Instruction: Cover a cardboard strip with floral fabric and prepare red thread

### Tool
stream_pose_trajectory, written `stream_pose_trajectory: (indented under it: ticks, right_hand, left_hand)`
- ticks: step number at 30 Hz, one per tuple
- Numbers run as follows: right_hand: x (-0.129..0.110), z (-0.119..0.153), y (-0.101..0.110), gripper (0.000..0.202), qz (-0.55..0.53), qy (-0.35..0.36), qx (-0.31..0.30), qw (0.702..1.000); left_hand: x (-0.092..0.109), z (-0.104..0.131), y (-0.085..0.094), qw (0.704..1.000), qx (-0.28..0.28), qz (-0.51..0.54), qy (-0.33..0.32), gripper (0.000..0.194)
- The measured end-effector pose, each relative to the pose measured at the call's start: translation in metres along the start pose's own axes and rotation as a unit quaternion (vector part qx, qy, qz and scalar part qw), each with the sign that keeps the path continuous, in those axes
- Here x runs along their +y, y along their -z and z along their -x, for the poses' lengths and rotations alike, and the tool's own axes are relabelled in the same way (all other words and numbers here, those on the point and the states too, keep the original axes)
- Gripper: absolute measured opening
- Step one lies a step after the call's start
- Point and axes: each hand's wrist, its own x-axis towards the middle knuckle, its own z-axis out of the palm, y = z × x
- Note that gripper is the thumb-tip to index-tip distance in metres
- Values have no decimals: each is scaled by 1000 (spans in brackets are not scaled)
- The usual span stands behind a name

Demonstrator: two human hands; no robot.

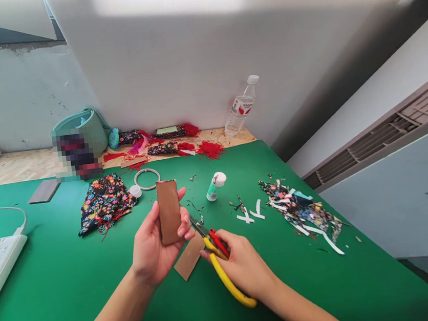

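My left hand [152,250] is closed around a brown rectangular piece [169,212], held upright with its flat face toward me. A thin edge of patterned cloth seems to show along its top. In my right hand [244,262] is a pair of scissors [222,268] with yellow and red handles. Their blades point up and left, close to the fingers of my left hand. Under the scissors a second brown rectangular piece [188,258] lies flat on the green table, partly covered by my hands.
Behind my hands stand a glue bottle [216,187] and a metal ring [147,179]. Floral cloth [105,204] lies left, cloth and paper scraps [300,210] right. A power strip [3,262] sits at the left edge. A water bottle [241,108], red tassels [210,149] and a green basket [85,131] line the back.
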Motion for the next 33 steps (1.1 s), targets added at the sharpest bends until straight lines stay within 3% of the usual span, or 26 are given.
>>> stream_pose_trajectory:
  ticks: [5,9,11,15,17,23,26,29,33]
  right_hand:
    - [6,-3,1,40,-78,-3,-12,997]
    - [6,-1,0,44,-182,-13,-45,982]
    - [5,1,-1,46,-225,-31,-65,972]
    - [2,4,-2,50,-275,-63,-98,954]
    - [1,5,-2,53,-293,-71,-109,947]
    - [1,8,-2,58,-349,-79,-154,921]
    - [3,12,-2,61,-385,-44,-181,904]
    - [5,15,-1,60,-398,-5,-207,894]
    - [10,17,-4,61,-402,0,-222,888]
  left_hand:
    - [-2,-1,3,993,42,-96,-52,33]
    - [-4,-6,12,969,98,-191,-124,25]
    - [-4,-8,18,944,108,-255,-178,22]
    - [-1,-11,26,862,125,-404,-281,10]
    - [1,-11,26,849,146,-411,-297,12]
    - [4,-11,21,934,121,-223,-253,22]
    - [4,-13,16,937,169,-215,-219,22]
    - [4,-14,13,942,191,-188,-203,53]
    - [6,-15,14,961,198,-139,-133,34]
